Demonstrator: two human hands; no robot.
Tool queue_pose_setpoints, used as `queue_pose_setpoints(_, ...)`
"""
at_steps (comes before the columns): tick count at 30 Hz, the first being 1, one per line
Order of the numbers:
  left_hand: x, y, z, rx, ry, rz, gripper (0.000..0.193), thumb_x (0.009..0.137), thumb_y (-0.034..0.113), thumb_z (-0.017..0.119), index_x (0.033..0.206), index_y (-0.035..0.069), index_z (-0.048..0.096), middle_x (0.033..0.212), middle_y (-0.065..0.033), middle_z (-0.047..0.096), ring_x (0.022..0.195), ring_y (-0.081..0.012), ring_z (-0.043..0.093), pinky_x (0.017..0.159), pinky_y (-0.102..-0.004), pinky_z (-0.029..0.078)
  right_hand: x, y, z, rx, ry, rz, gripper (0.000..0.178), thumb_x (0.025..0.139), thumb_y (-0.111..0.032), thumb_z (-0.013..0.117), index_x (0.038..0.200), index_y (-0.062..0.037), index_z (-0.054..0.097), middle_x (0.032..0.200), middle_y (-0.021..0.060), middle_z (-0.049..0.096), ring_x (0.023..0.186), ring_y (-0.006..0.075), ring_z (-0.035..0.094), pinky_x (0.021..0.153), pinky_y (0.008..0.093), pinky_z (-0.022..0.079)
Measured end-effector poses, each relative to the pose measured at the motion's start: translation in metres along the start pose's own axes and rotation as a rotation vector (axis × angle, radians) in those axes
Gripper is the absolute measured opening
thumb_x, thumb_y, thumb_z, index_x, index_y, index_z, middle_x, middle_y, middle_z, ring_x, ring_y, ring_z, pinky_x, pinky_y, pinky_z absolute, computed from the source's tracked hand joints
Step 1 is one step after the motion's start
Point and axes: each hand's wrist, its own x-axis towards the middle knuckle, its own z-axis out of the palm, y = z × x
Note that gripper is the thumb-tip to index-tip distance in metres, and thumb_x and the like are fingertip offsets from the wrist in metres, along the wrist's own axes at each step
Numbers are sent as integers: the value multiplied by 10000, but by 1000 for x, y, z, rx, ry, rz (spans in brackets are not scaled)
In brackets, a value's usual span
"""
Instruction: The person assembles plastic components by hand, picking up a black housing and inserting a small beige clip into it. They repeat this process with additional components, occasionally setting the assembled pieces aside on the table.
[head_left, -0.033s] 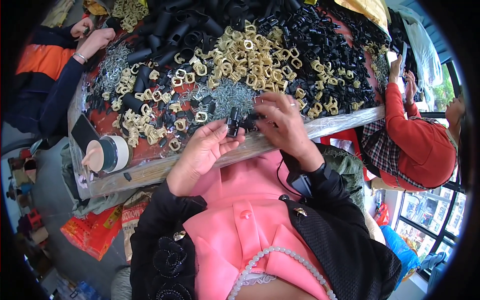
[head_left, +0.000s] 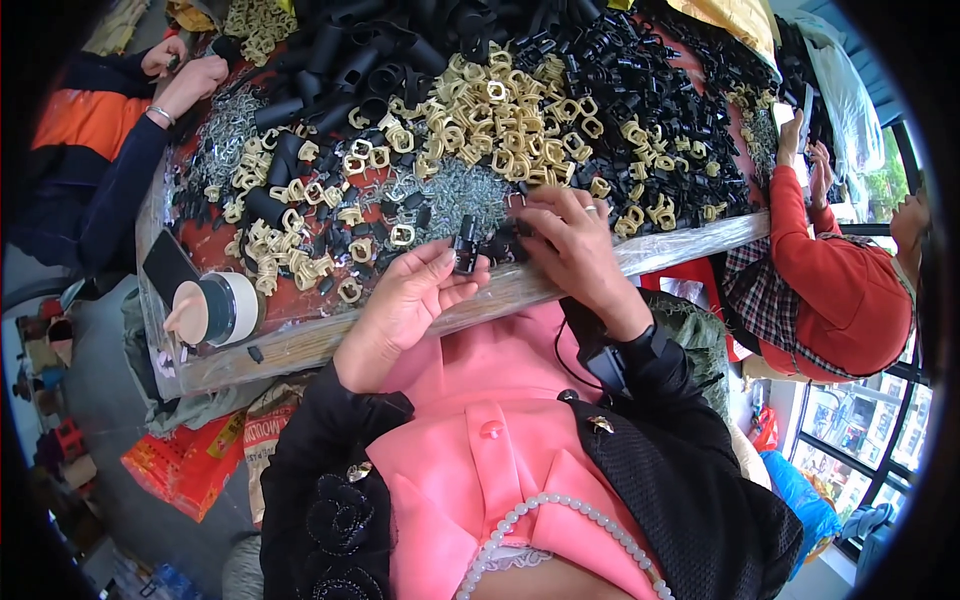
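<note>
Near the front edge of the table, my left hand (head_left: 410, 298) is closed on a small black plastic fitting (head_left: 465, 246), held upright between thumb and fingers. To its right is my right hand (head_left: 573, 250), palm down with bent fingers and a ring on one of them. Its fingertips come together over small dark pieces (head_left: 503, 243) by the table edge. Something small and dark shows at those fingertips, too hidden to name. Just beyond both hands lies a heap of silvery metal clips (head_left: 460, 200), and behind it a pile of cream plastic rings (head_left: 520, 125).
A wrapped wooden rail (head_left: 290, 358) borders the table. Black tubes (head_left: 370, 70) and black fittings (head_left: 650, 95) pile up farther back. A round tub (head_left: 232, 307) stands at the left corner. One co-worker's hands (head_left: 190, 85) are at far left; another person in red (head_left: 840, 270) sits at right.
My right hand has shifted slightly right, and its fingers have drawn closer together. My left hand and the black fitting stay in place.
</note>
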Motion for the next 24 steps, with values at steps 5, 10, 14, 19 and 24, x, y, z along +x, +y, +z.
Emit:
queue_pose_setpoints(5,1,-1,-3,6,7,16,189,838,88,468,1006,0,477,1000,-198,533,895,-272,563,759,-310,491,-11,26,1,-255,-122,60,153,669,-85,582,817,-104,544,857,7,513,789,205,490,683,333,313)
queue_pose_setpoints(10,0,-1,-1,29,9,28,185,837,88,470,997,-3,481,987,-193,539,894,-272,563,760,-304,491,-10,37,5,-151,-61,23,131,679,-94,579,800,-101,530,819,12,508,759,213,493,665,334,312)
queue_pose_setpoints(14,-1,-1,1,44,31,52,173,831,109,492,957,-9,497,948,-176,558,868,-259,574,746,-281,489,-15,41,-3,-36,-13,34,142,683,-96,578,816,-100,530,821,24,505,779,219,489,675,336,313)
queue_pose_setpoints(19,1,-2,1,52,42,57,171,831,107,492,954,-11,502,946,-176,558,869,-266,573,747,-281,489,-18,37,-11,-104,-62,36,135,686,-102,577,812,-98,526,815,37,497,799,222,482,684,345,313)
queue_pose_setpoints(24,2,-2,1,66,40,67,173,830,107,493,956,-9,503,944,-177,558,867,-266,574,748,-284,488,-15,38,-5,-185,-132,90,118,689,-120,576,787,-96,513,784,41,479,791,224,478,686,345,313)
